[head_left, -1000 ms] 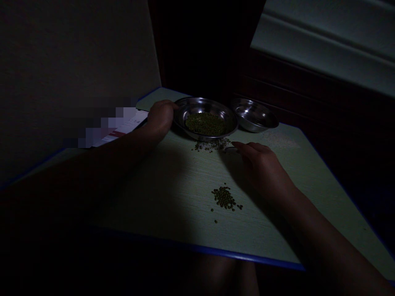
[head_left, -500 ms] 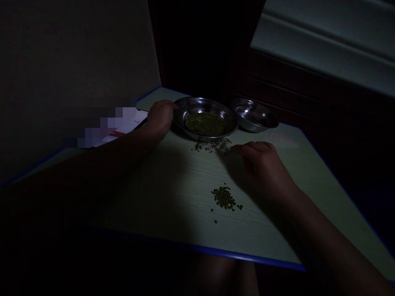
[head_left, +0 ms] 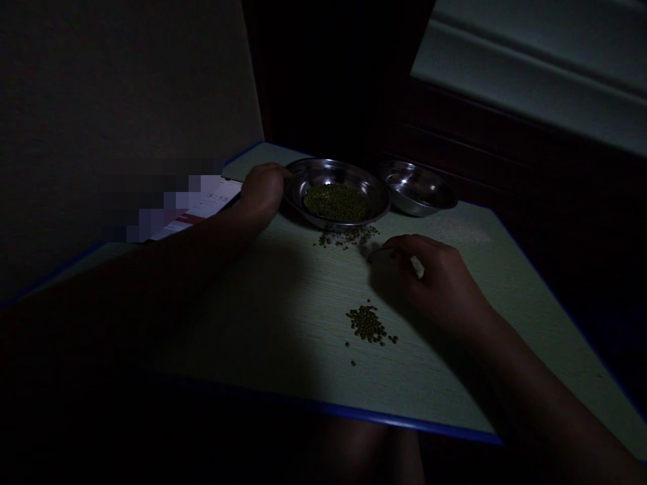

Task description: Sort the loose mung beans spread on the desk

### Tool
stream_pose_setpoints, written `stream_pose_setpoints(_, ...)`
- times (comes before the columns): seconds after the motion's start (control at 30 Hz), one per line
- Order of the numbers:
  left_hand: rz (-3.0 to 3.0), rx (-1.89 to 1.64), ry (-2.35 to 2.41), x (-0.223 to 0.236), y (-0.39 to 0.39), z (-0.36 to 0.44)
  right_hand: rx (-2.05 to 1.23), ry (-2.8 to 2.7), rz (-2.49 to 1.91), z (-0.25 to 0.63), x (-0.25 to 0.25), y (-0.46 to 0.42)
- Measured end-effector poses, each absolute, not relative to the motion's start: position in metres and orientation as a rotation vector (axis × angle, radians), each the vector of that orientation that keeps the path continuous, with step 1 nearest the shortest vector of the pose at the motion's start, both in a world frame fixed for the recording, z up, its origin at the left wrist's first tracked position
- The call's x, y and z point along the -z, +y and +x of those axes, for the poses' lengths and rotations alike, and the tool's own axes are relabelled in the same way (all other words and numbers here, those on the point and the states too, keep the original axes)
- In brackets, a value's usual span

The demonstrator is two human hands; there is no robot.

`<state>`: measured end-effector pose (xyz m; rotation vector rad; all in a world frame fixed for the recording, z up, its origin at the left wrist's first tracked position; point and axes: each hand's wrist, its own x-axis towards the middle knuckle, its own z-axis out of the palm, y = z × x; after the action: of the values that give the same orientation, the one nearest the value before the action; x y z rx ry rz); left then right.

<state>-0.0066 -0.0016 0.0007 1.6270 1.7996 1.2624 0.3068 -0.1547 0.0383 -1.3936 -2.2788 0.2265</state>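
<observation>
My left hand (head_left: 263,192) is closed on the left rim of a shallow metal bowl (head_left: 377,209), which holds a heap of green mung beans (head_left: 336,203). My right hand (head_left: 439,273) is pinched around a thin, curved tool (head_left: 380,251); its kind is too dark to make out. The tool's tip is close to the table, just right of a scatter of mung beans mixed with white grains (head_left: 348,237) in front of the bowl. Nearer to me lies a small pile of mung beans (head_left: 367,325), with a few strays around it.
A second metal bowl (head_left: 422,202) stands behind and to the right. Beside it, a patch of white grains (head_left: 459,229) lies on the pale green table (head_left: 283,303), which has a blue edge. Papers (head_left: 202,205) lie at the left by the wall. The room is dim.
My right hand has shifted slightly right and turned, so that more of the thin tool and a gap between thumb and fingers show. My left hand and the bowls stay put.
</observation>
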Motion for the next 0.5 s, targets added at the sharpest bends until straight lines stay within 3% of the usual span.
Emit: stream_pose_setpoints(0.5, 1.566, -1.314, 1.762, -0.002, -0.004, -0.007, -0.531, -2.086, -1.356, 0.313, -0.028, -0.146)
